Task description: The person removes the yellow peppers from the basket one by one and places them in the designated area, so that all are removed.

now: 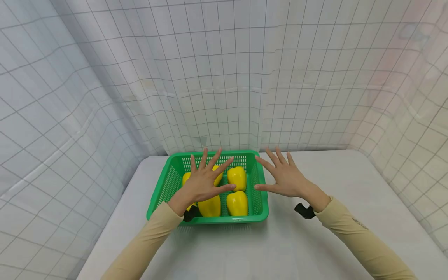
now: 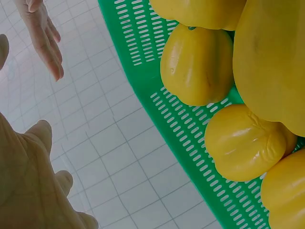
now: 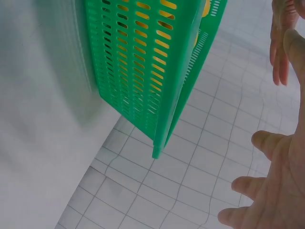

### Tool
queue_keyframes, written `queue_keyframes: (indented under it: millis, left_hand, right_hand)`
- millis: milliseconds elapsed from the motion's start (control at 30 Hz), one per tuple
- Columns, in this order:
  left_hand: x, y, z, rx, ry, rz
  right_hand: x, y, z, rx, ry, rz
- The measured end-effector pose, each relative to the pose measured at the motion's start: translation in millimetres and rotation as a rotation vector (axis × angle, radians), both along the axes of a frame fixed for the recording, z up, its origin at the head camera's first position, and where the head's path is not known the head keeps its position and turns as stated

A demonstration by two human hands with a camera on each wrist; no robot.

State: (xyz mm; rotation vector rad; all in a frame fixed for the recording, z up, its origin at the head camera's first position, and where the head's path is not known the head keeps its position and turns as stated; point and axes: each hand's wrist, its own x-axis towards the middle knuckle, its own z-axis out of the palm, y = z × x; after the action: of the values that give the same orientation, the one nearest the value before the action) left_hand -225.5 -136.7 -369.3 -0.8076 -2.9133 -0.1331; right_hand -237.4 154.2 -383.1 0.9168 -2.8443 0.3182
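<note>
Both hands are held up with fingers straight and spread, and neither holds anything. My left hand (image 1: 203,182) hovers over the green plastic basket (image 1: 264,202), hiding part of what lies inside. Several yellow bell peppers (image 1: 237,204) sit in it, and the left wrist view shows glossy peppers (image 2: 198,67) close to its slotted wall. Just off the basket's right rim, my right hand (image 1: 288,179) is raised in the air, thumb pointing toward the left hand. In the right wrist view its fingers (image 3: 267,143) stand apart from the basket's outer side (image 3: 138,62).
The basket stands on a white table (image 1: 325,175), near its back edge. White curtains with a dark grid pattern (image 1: 224,77) hang behind and along both sides. A black strap end (image 1: 304,210) sticks out at the right wrist, another black piece (image 1: 190,214) at the left.
</note>
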Motion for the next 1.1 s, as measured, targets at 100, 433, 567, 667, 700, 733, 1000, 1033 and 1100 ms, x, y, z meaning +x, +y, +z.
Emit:
queue_keyframes:
  millis: [100, 433, 567, 667, 700, 733, 1000, 1033, 1100]
  left_hand:
    - [2.8, 0.2, -0.1, -0.005, 0.028, -0.004]
    - [27.7, -7.4, 1.7, 0.135, -0.013, -0.02]
    - [38.6, -25.1, 0.5, 0.25, -0.039, 0.049]
    - [44.3, -42.9, -2.3, 0.321, -0.08, 0.109]
    - [45.7, -49.1, -3.8, 0.337, -0.098, 0.13]
    - [47.1, -55.8, -5.7, 0.352, -0.121, 0.151]
    - [54.0, -106.6, -27.6, 0.443, -0.239, 0.328]
    - [53.6, -111.0, -30.5, 0.463, -0.245, 0.344]
    - [52.3, -118.4, -36.1, 0.506, -0.255, 0.359]
  right_hand:
    - [-0.6, -1.6, -1.4, -0.005, 0.012, 0.004]
    - [-1.8, -8.7, -5.1, -0.048, 0.058, 0.045]
    - [-2.6, -12.5, -3.5, -0.083, 0.036, 0.072]
    - [-3.0, -15.7, -0.5, -0.119, -0.033, 0.087]
    - [-3.0, -17.0, 0.8, -0.133, -0.065, 0.09]
    - [-3.2, -18.2, 1.9, -0.144, -0.097, 0.093]
    - [-7.8, -31.2, 4.3, -0.138, -0.264, 0.141]
    - [-8.6, -32.7, 4.1, -0.134, -0.274, 0.142]
    - [-10.0, -35.5, 3.5, -0.122, -0.286, 0.147]
